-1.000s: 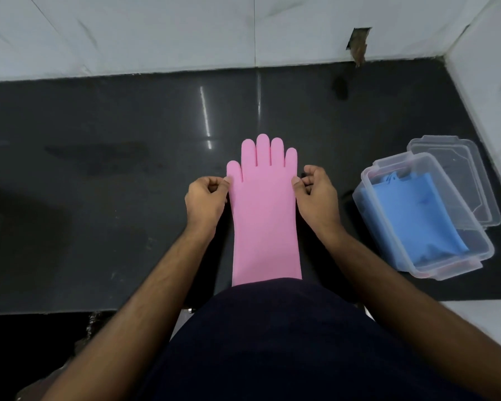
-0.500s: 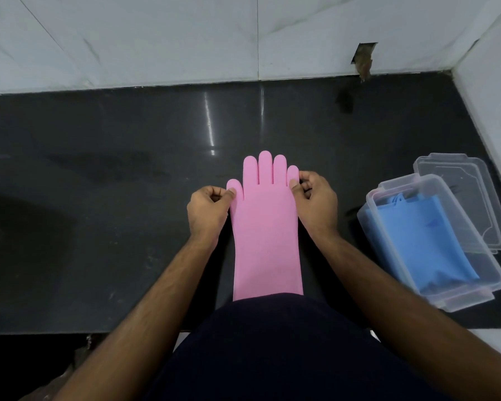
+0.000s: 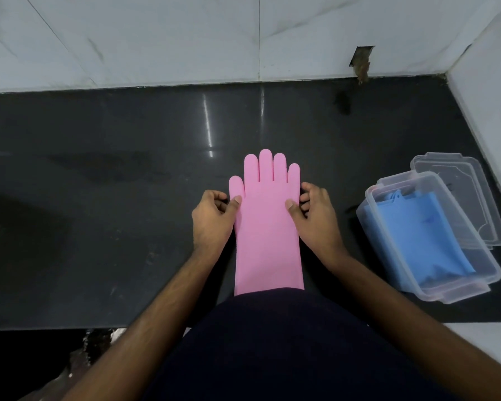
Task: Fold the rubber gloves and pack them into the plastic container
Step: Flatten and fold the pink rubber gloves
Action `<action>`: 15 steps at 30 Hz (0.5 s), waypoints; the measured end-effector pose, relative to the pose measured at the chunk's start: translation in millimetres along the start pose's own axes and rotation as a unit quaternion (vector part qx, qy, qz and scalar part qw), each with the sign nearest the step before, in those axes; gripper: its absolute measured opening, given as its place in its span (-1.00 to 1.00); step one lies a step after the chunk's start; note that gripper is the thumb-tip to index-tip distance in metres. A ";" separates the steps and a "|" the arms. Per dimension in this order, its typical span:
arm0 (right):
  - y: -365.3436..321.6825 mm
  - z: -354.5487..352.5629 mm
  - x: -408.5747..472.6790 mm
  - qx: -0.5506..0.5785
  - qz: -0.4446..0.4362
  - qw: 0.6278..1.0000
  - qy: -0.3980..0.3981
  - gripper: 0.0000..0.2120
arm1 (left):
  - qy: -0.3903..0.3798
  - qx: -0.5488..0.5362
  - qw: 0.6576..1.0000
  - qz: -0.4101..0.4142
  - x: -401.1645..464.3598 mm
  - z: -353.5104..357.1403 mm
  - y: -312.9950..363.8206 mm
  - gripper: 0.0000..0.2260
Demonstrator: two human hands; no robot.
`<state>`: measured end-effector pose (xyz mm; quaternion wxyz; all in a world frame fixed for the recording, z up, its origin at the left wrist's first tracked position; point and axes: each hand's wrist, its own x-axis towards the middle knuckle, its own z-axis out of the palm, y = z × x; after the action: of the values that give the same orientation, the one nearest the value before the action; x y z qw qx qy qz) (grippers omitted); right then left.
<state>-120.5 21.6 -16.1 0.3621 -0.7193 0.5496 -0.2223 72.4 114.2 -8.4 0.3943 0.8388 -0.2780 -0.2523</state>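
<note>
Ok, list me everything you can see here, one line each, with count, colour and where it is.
pink rubber glove: 1, pink, flat on the counter, centre, fingers pointing to the wall
blue gloves: count unclear, blue, inside the container
plastic container: 1, clear, on the counter, right
lid: 1, clear, partly under the container's far side
counter: 1, black
wall tiles: white, behind and right
left hand: 1, pinches the glove's left edge
right hand: 1, pinches its right edge
</note>
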 end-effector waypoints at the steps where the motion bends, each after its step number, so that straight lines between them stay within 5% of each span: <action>1: 1.0 -1.6 -10.9 -0.009 -0.002 1.000 -0.010 -0.59 | -0.007 0.007 1.000 0.002 -7.1 -1.6 -1.7 -0.77; 9: 6.4 -21.9 -76.7 -0.065 0.016 0.993 -0.098 -0.83 | -0.064 0.090 0.993 0.029 -55.1 -13.4 -23.8 -0.84; 15: 1.1 -24.7 -83.4 -0.087 0.029 0.987 -0.134 -0.79 | -0.063 0.067 0.995 0.034 -56.6 -16.8 -24.5 -0.86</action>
<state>-163.6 94.0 5.4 0.3745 -0.7551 0.5342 -0.0646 49.1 173.7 -7.1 0.3272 0.8359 -0.3465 -0.2722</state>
